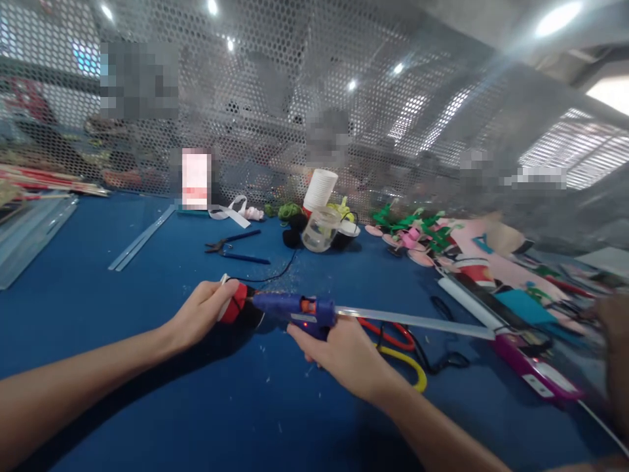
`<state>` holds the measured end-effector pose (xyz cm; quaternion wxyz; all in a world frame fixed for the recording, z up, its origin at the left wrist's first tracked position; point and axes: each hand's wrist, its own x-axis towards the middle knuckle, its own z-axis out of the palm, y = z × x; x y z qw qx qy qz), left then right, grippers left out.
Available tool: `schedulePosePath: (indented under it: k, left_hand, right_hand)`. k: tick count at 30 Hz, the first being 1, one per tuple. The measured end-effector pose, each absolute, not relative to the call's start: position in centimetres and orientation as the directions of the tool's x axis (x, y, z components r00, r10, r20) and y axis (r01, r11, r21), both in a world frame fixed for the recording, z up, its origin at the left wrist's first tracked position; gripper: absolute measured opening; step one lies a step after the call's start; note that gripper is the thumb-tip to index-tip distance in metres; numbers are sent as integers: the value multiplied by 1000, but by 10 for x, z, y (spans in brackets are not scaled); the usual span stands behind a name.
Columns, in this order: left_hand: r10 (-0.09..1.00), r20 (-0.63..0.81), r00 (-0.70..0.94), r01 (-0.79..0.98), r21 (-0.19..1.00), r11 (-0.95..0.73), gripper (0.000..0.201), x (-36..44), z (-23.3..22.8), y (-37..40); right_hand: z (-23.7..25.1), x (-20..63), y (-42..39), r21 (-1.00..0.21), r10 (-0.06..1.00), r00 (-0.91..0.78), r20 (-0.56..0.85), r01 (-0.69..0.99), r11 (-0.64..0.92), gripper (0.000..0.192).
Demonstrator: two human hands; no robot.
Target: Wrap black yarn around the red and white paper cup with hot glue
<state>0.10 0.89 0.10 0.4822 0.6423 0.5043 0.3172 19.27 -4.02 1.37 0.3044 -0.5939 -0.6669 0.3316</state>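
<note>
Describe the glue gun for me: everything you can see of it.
The glue gun is blue plastic with an orange trigger and a small red light on its side. A clear glue stick juts from its back, pointing right. It lies level above the blue table, held by the right hand, its nozzle touching the red piece in the left hand.

The small red and black piece (239, 303) in the left hand (199, 316) is half covered by its fingers (216, 292), its shape unclear. The right hand (344, 354) hides the blue glue gun's (295, 308) grip. Another person's hand (614, 328) is blurred at the right edge.
</note>
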Motion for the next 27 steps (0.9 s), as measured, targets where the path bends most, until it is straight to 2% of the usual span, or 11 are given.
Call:
schedulePosePath:
  k: [3, 5, 7, 27]
  left_hand:
    - [954, -93, 283, 360, 933, -16, 42, 2, 2, 8]
    - [956, -89, 280, 350, 937, -15, 41, 2, 3, 8]
    - [957, -86, 276, 338, 941, -13, 40, 2, 2, 8]
    - [971, -20, 240, 413, 907, -84, 37, 5, -1, 7]
  right_hand:
    - [10, 194, -40, -700, 970, -161, 185, 671, 245, 12]
    - [9, 195, -41, -612, 949, -211, 234, 726, 313, 12]
    - [9, 195, -42, -570, 939, -253, 232, 747, 342, 11]
    - [14, 195, -52, -449, 903, -301, 306, 791, 416, 6]
